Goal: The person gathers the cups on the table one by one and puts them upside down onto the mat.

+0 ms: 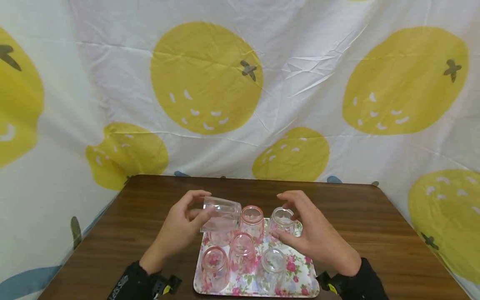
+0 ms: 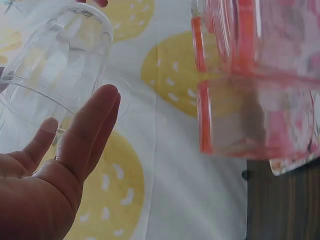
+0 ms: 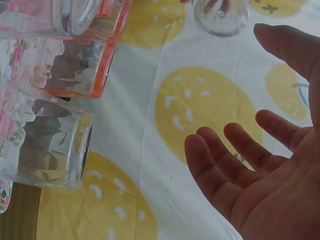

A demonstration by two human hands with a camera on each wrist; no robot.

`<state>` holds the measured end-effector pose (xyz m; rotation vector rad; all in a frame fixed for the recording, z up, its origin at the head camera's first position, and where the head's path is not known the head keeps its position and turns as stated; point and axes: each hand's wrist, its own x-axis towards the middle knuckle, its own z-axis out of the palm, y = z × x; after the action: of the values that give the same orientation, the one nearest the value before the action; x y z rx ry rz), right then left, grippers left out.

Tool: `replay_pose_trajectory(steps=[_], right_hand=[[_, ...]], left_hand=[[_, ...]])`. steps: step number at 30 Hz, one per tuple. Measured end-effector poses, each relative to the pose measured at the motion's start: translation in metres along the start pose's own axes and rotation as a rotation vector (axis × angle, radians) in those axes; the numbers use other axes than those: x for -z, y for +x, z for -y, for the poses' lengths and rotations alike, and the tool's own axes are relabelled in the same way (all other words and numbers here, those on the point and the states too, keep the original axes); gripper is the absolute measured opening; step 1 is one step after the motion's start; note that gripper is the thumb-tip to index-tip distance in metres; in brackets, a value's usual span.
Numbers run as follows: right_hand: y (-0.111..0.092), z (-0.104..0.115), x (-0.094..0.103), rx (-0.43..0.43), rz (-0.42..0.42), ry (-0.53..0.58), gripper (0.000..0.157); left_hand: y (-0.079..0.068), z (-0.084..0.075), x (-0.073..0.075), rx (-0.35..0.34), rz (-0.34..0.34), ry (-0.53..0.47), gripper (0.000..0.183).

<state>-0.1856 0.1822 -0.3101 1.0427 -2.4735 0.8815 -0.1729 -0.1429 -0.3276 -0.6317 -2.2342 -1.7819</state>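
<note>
My left hand holds a clear drinking glass between thumb and fingers, tipped on its side above the back left of a flowered tray. In the left wrist view that glass lies across the fingers. My right hand hovers at the tray's right side, thumb and fingers apart. Nothing lies between them in the right wrist view, where the hand is loosely spread. Nearest to it is a clear glass, upside down on the tray.
Several pink-tinted glasses stand upside down on the tray's left and middle. Another clear glass stands at its front right. Beneath is a dark wooden table; a lemon-patterned cloth hangs behind it.
</note>
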Motion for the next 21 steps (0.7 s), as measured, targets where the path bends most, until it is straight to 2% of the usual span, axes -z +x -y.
replay_pose_trajectory(steps=[5,15,21], right_hand=[[-0.003,-0.001,-0.003,-0.003,-0.009,0.01,0.073],[-0.002,0.004,-0.009,0.028,-0.007,0.098,0.072],[0.001,0.009,-0.015,0.05,0.002,0.114,0.074]], left_hand=[[0.001,0.0,-0.013,-0.02,0.02,-0.068,0.035],[0.006,-0.003,-0.033,-0.045,0.023,-0.116,0.035],[0.009,-0.006,-0.047,-0.054,0.008,-0.126,0.034]])
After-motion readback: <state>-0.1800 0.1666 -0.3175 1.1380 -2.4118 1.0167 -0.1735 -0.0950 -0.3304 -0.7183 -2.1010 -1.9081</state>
